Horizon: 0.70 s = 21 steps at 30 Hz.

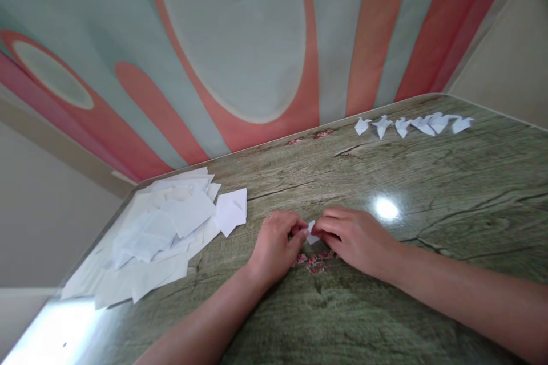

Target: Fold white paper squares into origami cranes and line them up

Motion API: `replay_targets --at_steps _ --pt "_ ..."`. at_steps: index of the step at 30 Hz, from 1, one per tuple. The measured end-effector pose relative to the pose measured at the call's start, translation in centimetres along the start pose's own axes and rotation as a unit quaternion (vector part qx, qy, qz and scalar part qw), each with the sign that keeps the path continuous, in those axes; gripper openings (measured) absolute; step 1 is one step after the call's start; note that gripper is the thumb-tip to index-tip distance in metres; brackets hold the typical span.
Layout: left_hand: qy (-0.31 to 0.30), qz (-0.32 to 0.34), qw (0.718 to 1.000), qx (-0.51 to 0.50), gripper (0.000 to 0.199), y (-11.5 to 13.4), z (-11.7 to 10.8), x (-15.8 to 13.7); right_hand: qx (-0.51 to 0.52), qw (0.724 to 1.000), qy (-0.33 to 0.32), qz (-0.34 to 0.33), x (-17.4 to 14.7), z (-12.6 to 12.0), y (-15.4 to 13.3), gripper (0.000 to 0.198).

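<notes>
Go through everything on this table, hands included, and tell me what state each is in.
Left hand: pinching the small paper
Right hand: fingertips closed at the small paper's right edge
Small paper: between both hands, partly hidden
Paper figures: folded, in a row
Paper pile: loosely stacked, uneven
Paper beside pile: lying flat
Table: shiny, with red patches

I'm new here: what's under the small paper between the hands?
Wood-grain tabletop and red-patterned patches show near the small paper; whatever lies directly beneath it is covered.
</notes>
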State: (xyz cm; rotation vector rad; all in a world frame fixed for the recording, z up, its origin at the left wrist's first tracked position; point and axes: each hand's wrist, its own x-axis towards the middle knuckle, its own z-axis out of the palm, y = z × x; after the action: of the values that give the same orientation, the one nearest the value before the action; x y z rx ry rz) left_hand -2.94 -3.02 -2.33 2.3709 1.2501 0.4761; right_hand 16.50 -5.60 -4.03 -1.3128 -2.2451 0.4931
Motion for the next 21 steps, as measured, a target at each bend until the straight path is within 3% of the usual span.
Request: replay_targets --at_steps 5,15,21 --pt "0.004 -0.011 1.000 -0.024 0.004 0.05 -0.29 -0.10 0.025 0.999 -0.005 0.021 0.19 -0.27 -0.23 0.016" --pt "0.000 -0.022 0.999 0.037 0.007 0.03 -0.12 0.06 0.035 0.998 -0.011 0.044 0.41 -0.08 -0.06 0.016" --pt "-0.001 0.044 0.999 -0.027 0.005 -0.63 -0.52 0.26 0.043 0.998 -0.010 0.039 0.45 -0.38 -0.17 0.017"
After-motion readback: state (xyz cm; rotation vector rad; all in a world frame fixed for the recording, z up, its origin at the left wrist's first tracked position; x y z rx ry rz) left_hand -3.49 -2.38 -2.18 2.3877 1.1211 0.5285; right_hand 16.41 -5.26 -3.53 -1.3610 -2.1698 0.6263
